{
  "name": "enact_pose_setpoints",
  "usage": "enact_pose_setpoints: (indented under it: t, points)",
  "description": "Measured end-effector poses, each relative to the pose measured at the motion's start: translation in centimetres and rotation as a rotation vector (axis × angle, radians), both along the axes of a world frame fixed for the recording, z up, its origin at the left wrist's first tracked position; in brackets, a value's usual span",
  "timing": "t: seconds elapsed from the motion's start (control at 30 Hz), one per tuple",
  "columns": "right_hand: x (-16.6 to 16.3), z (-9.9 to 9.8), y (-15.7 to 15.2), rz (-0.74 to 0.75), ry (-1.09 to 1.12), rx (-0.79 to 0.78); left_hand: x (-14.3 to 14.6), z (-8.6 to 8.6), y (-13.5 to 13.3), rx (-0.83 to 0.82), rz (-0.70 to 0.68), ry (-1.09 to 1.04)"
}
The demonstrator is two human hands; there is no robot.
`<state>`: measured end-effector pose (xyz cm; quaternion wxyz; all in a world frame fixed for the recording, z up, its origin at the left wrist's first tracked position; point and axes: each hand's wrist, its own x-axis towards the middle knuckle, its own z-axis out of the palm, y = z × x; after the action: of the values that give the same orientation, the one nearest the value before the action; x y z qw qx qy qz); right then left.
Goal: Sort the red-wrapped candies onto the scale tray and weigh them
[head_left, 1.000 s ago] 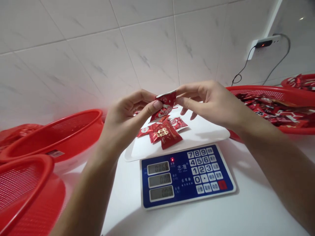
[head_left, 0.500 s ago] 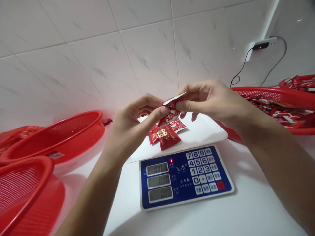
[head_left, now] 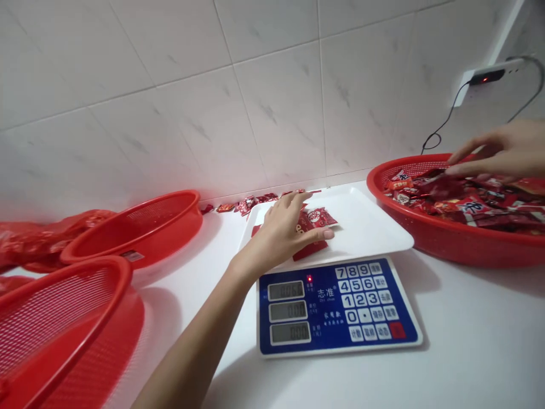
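My left hand (head_left: pixel 286 227) is spread over small red snack packets (head_left: pixel 313 250) on the white pan (head_left: pixel 366 230) of a digital scale. Its fingers and thumb are apart and partly cover the packets; whether it presses on them is hard to make out. At the right, my right hand (head_left: pixel 504 150) hovers over a red basket (head_left: pixel 426 221) full of similar wrappers, its fingers parted. Just below its fingertips is a blurred dark red packet (head_left: pixel 440 186), seemingly loose from them. The scale's blue keypad panel (head_left: pixel 332 309) faces me, its display partly legible.
Two red plastic baskets, one farther (head_left: pixel 170 227) and one nearer (head_left: pixel 123 295), stand at the left, with a red plastic bag (head_left: pixel 55 241) behind. Several packets (head_left: pixel 247 204) lie along the tiled wall. A power strip (head_left: pixel 464 91) with a cable is on the wall.
Both hands were holding a red packet above the scale. They have parted: the right hand has moved right over the full basket, the left has lowered over the pan. The view has shifted.
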<state>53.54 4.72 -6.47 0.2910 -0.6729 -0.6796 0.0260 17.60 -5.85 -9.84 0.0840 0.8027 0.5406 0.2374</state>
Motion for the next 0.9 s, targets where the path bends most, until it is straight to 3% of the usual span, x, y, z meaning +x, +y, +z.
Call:
enact_pose_setpoints:
  t: [0.03,0.1,0.2,0.33,0.63,0.9]
  points:
    - [-0.8,0.3,-0.7,-0.051,-0.011,-0.066,-0.1,-0.1,0.1,0.005,-0.004,0.006]
    - [-3.1,1.2,-2.5,-0.093,-0.028,-0.007,-0.5,-0.1,0.6,0.009,-0.011,0.009]
    - [-6.0,2.4,-4.7,0.018,0.06,-0.006,-0.9,-0.1,2.3,-0.112,0.015,0.114]
    - [-7.5,2.3,-5.0,0.147,0.06,-0.019,-0.8,0.0,4.3,-0.335,-0.029,0.32]
    - [-7.6,1.5,-4.2,0.269,0.163,0.04,-0.6,-1.4,3.7,-0.111,-0.099,0.238]
    - [-7.4,2.1,-4.9,0.241,0.028,0.001,0.3,-0.8,3.0,-0.03,-0.065,0.178]
